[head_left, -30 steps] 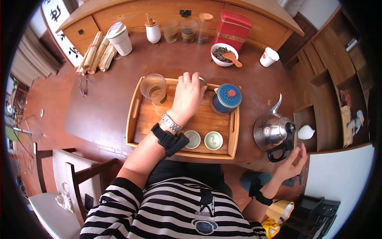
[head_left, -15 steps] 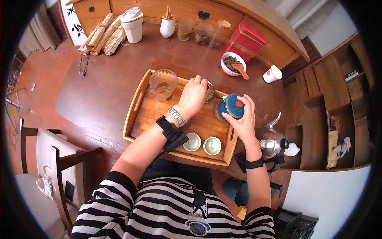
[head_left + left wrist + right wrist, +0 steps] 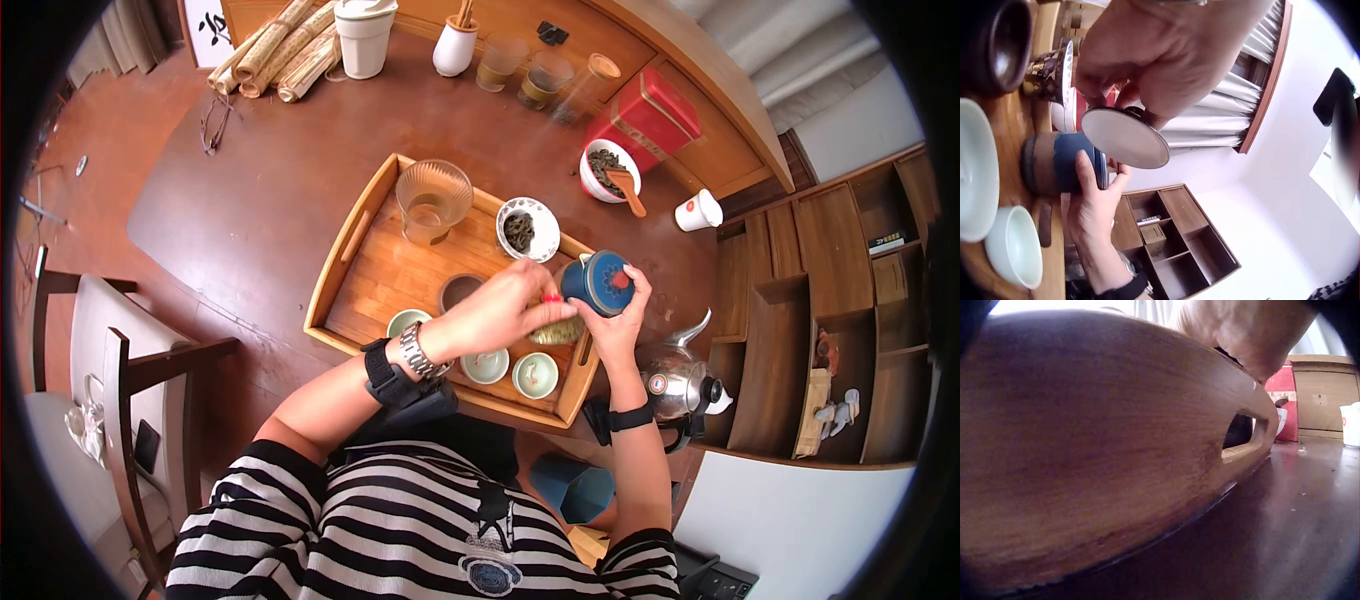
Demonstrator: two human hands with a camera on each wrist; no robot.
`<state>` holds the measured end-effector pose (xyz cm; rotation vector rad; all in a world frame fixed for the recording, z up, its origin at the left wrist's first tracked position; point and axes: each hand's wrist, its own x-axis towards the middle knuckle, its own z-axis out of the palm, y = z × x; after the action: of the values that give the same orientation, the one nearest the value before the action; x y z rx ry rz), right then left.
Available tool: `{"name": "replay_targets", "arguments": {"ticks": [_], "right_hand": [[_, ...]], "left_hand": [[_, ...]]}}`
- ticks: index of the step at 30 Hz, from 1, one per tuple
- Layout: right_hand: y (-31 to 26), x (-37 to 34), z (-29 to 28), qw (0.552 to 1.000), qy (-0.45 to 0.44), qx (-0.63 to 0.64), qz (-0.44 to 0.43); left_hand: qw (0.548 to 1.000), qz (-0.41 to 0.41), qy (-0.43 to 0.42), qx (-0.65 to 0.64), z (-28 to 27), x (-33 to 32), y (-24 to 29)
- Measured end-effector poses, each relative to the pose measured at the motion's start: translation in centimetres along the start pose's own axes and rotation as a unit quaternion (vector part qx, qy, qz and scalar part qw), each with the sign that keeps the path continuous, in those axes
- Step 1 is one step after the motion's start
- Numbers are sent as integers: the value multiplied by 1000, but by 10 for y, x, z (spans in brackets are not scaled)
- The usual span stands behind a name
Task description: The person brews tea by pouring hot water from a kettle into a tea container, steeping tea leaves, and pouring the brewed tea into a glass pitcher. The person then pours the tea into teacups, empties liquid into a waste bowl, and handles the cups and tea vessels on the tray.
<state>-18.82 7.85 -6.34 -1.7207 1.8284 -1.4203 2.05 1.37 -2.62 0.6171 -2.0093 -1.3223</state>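
My left hand (image 3: pixel 490 315) pinches a round lid (image 3: pixel 555 330) over the tray's right part; in the left wrist view, its fingers hold the knob and the lid's pale underside (image 3: pixel 1125 139) is tilted toward the camera. My right hand (image 3: pixel 622 322) grips a blue lidded pot (image 3: pixel 585 285), fingers at the lid's red knob and thumb on the near side. Behind my left hand, a patterned white bowl (image 3: pixel 541 232) stands uncovered with dark leaves inside. Pale green cups (image 3: pixel 535 375) and a dark cup (image 3: pixel 459 291) sit on the wooden tray (image 3: pixel 345 240).
A ribbed glass pitcher (image 3: pixel 434 200) stands at the tray's back left. Right of the tray is a steel kettle (image 3: pixel 672 380). Beyond it are a bowl of leaves with a wooden scoop (image 3: pixel 628 190), a red tin (image 3: pixel 645 120) and a white paper cup (image 3: pixel 698 211).
My left hand has moved from the patterned bowl toward the front right with the lid, uncovering the leaves. My right hand has come from beside the kettle to the blue pot. The head view has shifted.
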Motion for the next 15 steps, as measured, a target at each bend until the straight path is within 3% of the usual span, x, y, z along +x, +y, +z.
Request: {"name": "replay_targets", "arguments": {"ticks": [5,11,13,15], "right_hand": [[-4,3,1,996,27,-73,-52],[-8,11,-1,997,6,-69,-29],[-16,15,-2,996,-5,-79,-31],[-28,19,-3,996,-22,-86,-13]], "left_hand": [[989,-69,-116,-64,13,-14,4],[989,-44,-94,-107,36,-16,-8],[978,-90,-126,-138,35,-14,-9],[980,-90,-103,-145,38,-15,-11]]}}
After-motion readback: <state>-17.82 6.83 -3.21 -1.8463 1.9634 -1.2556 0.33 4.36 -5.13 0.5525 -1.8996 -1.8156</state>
